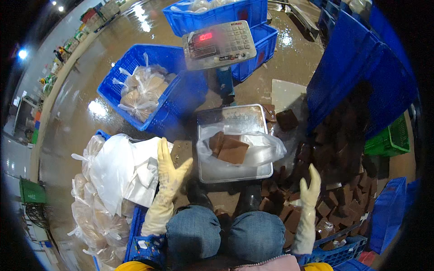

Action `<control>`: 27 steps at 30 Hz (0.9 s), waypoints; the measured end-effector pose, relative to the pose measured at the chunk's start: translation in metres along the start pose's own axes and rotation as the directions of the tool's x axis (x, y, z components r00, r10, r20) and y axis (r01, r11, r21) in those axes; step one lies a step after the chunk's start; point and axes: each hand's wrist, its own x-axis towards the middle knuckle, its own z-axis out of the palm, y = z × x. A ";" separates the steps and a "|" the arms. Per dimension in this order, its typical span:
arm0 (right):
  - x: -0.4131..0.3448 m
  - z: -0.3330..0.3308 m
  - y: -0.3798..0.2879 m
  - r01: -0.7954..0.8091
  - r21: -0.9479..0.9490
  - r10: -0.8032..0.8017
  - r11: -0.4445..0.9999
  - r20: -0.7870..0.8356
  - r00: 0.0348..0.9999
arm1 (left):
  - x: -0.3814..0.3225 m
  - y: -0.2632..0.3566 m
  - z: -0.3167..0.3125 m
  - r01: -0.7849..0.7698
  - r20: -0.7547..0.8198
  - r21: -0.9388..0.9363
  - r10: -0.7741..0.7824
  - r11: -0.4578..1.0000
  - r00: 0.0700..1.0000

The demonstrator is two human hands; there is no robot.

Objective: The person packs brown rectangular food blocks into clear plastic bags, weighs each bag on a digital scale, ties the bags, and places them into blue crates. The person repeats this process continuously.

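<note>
A metal weighing tray [234,117] lies before my knees. On it rests a clear plastic bag [268,149], mouth toward the right, with a few brown blocks [234,149] inside. My left hand [171,172], in a cream rubber glove, is held with thumb and fingers apart beside a stack of white plastic bags [115,166]; whether it touches them I cannot tell. Gloved alike, my right hand [310,188] holds nothing, its thumb apart from the fingers. It is over or beside a heap of brown blocks [339,203] on the right.
A scale display [219,45] with lit red digits stands behind the tray. Blue crates [135,56] hold tied bags [145,89]. More filled bags [101,223] lie at left. Tall blue panels [342,64] and a green crate [390,139] flank the heap; the floor [84,84] is wet.
</note>
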 end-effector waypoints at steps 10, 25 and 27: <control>-0.066 0.040 -0.008 -0.122 0.151 0.092 0.981 0.195 0.976 | -0.024 0.023 -0.013 -0.076 0.117 -0.046 0.081 0.996 0.990; 0.030 0.078 -0.094 -0.398 0.539 0.294 0.742 0.272 0.916 | 0.039 0.080 0.029 0.134 0.378 -0.078 -0.095 0.988 0.921; 0.057 0.085 -0.113 -0.692 0.612 0.384 0.384 0.575 0.722 | 0.051 0.082 0.024 0.454 0.538 -0.704 -0.007 0.546 0.843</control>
